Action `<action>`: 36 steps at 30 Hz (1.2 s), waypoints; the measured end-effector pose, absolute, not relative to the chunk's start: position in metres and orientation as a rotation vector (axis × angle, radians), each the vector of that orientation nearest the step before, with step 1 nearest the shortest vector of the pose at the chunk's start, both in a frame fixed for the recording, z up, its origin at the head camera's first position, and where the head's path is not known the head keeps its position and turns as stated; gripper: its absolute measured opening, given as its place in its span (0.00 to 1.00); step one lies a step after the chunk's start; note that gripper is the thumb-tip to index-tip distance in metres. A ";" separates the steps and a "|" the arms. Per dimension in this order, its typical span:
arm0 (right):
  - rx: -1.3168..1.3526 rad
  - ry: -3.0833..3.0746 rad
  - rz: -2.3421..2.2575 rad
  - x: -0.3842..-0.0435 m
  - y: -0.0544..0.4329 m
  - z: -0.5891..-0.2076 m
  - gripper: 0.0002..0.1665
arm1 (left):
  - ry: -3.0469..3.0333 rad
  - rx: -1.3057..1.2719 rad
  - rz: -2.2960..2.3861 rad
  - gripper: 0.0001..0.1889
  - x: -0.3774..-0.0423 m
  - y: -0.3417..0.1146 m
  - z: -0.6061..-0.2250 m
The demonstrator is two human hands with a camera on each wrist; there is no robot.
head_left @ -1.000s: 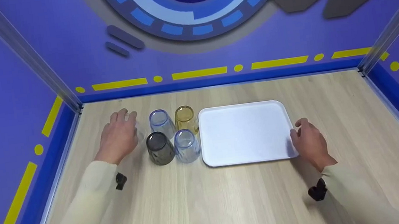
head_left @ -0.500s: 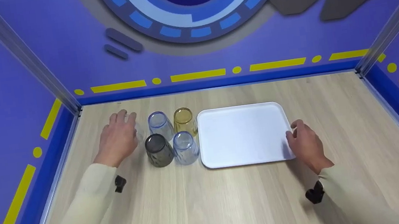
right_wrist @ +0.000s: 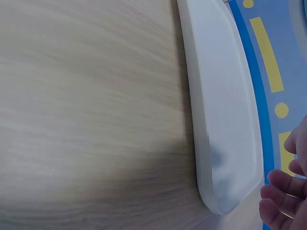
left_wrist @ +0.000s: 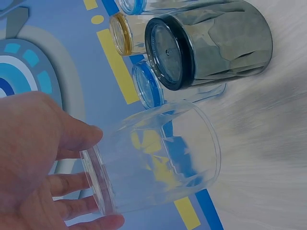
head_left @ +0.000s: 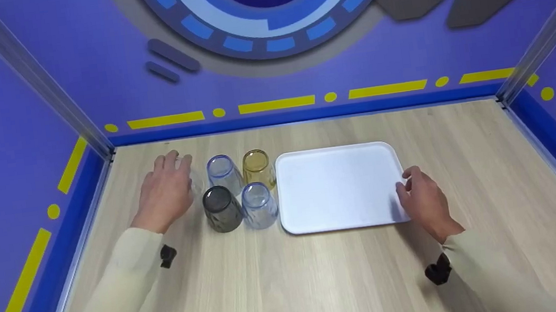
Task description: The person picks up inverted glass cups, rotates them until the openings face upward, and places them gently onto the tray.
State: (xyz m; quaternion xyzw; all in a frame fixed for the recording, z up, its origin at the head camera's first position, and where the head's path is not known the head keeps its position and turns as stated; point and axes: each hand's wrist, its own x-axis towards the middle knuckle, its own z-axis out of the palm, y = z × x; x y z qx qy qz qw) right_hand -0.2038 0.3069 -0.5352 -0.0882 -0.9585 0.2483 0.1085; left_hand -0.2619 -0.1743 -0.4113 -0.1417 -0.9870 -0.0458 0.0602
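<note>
My left hand (head_left: 163, 196) is at the left of the glasses, its thumb and fingers around the base of an upside-down clear glass (left_wrist: 158, 158). In the head view that hand hides most of this clear glass (head_left: 196, 183). To its right stand a dark grey glass (head_left: 223, 210), two blue-tinted glasses (head_left: 260, 207) and an amber glass (head_left: 258, 166), all upside down. At the right edge of a white tray (head_left: 340, 188) hovers my right hand (head_left: 426, 206), fingers loosely bent with nothing between them. Its thumb overlaps the tray's edge in the head view.
The light wooden tabletop (head_left: 294, 286) carries everything. Blue-purple panels (head_left: 269, 83) with yellow marks stand at the back and both sides, joined by metal corner posts (head_left: 34, 74).
My right hand has shifted slightly left, closer over the tray's edge. The left hand keeps its place at the clear glass. The head view has tilted a little.
</note>
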 end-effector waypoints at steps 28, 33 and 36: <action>-0.174 -2.788 0.731 -0.204 0.300 -0.524 0.13 | -2.960 -0.480 -0.112 0.25 -0.257 -0.163 -0.400; -0.166 -2.781 0.721 -0.206 0.299 -0.524 0.13 | -2.962 -0.491 -0.111 0.25 -0.255 -0.161 -0.399; -0.168 -2.779 0.716 -0.206 0.299 -0.524 0.13 | -2.945 -0.506 -0.115 0.25 -0.253 -0.161 -0.400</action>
